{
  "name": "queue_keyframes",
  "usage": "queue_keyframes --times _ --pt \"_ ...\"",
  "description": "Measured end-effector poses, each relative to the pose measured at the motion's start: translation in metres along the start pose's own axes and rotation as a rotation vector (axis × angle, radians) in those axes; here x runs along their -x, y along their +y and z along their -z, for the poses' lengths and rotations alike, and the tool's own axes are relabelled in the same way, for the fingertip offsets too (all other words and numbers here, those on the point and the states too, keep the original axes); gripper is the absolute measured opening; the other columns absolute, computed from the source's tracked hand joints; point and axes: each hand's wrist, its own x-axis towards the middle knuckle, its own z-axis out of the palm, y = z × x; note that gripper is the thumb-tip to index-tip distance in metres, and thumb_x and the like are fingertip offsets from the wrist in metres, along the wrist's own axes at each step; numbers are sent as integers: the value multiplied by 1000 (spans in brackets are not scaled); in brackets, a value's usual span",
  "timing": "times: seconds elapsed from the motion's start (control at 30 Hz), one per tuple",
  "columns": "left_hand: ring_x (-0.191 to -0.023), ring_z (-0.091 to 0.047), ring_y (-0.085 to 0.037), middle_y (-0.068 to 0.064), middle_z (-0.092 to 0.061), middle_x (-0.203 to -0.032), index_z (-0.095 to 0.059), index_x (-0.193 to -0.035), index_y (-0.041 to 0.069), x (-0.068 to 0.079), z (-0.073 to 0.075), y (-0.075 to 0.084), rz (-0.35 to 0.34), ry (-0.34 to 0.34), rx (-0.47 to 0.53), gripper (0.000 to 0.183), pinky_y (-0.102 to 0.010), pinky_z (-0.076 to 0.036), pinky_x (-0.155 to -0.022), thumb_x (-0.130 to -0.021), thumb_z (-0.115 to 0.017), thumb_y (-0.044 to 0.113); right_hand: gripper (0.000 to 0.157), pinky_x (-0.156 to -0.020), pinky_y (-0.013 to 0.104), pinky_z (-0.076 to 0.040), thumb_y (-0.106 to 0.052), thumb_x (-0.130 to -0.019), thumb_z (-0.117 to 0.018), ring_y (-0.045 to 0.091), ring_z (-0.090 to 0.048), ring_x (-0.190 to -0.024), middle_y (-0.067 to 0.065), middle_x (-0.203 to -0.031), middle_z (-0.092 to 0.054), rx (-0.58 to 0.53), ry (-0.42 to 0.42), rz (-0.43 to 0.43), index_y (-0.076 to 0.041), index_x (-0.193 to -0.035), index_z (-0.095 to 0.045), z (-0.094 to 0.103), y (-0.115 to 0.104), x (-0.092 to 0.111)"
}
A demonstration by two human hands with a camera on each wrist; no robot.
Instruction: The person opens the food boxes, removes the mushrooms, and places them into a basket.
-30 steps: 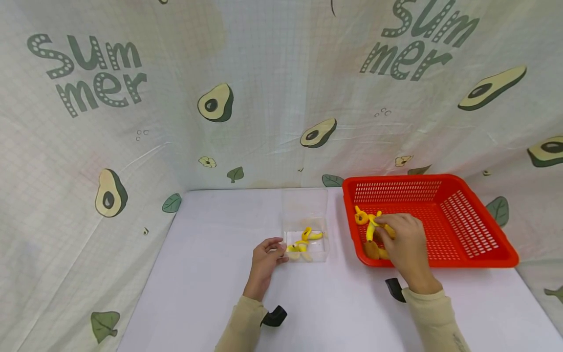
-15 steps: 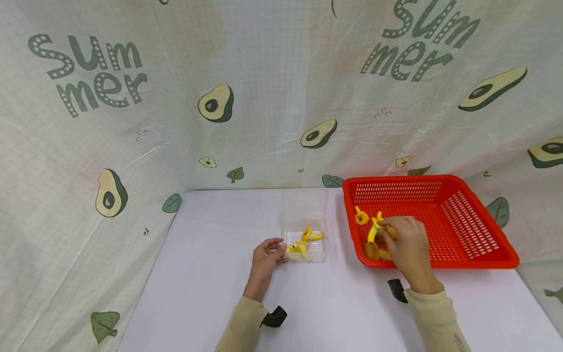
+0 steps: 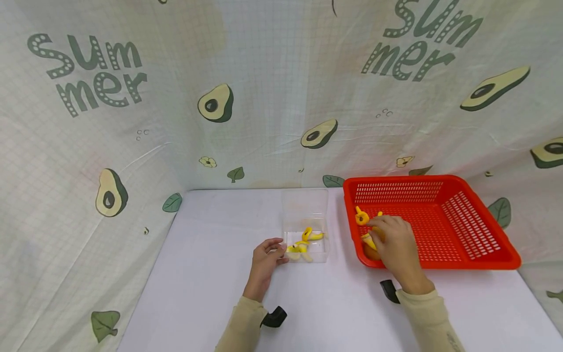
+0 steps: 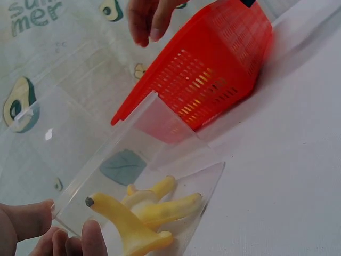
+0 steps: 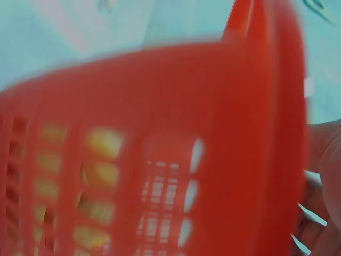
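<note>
My left hand (image 3: pixel 265 261) grips the left front corner of a clear plastic box (image 3: pixel 326 254). The box stands with its lid (image 3: pixel 305 203) raised at the back. Inside lie several small yellow toy bananas (image 4: pixel 133 226), some partly peeled. My right hand (image 3: pixel 398 247) hangs over the near left part of a red basket (image 3: pixel 512 254), its fingers bent downward. In the left wrist view, nothing shows between the right hand's fingertips (image 4: pixel 154 34). A yellow ring-shaped piece with a stem (image 3: pixel 362 217) lies in the basket; other yellow pieces (image 3: pixel 368 240) are partly hidden under that hand.
A white table (image 3: pixel 211 234) carries the box and basket. Behind stands a hanging sheet (image 3: pixel 264 63) printed with avocados. A black curved wrist mount (image 3: pixel 274 317) sits by the left sleeve, another (image 3: pixel 389 291) by the right one.
My right hand has let go of the yellow piece it pinched and moved slightly left and up over the basket. My left hand and the box have stayed put.
</note>
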Motion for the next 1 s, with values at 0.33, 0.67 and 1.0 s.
queue_keyframes --times 0.33,0.67,1.0 --pt "-75 -63 -13 -5 -58 -95 -60 -129 -15 0 0 0 -9 -1 10 34 -24 -64 -70 -98 -70 -3 29 -94 53 -55 3 -78 -91 34 -65 -104 11 -108 -76 -76 -90 142 -6 -103 -80 -28 -39 -7" --pt "-82 -62 -15 -8 -60 -100 -59 -130 -16 1 0 0 -19 -14 18 34 -28 -66 -74 -99 -68 -5 30 -98 48 -56 -2 -78 -93 26 -65 -104 2 -106 -76 -102 -241 248 -12 -103 -80 -59 -66 -19" --pt "-83 -62 -14 -14 -61 -102 -56 -129 -19 1 -1 1 -27 -23 49 34 -25 -65 -74 -98 -66 -10 25 -107 48 -53 -2 -82 -89 27 -65 -106 4 -106 -77 -67 -429 270 -9 -104 -81 -85 -79 -30"
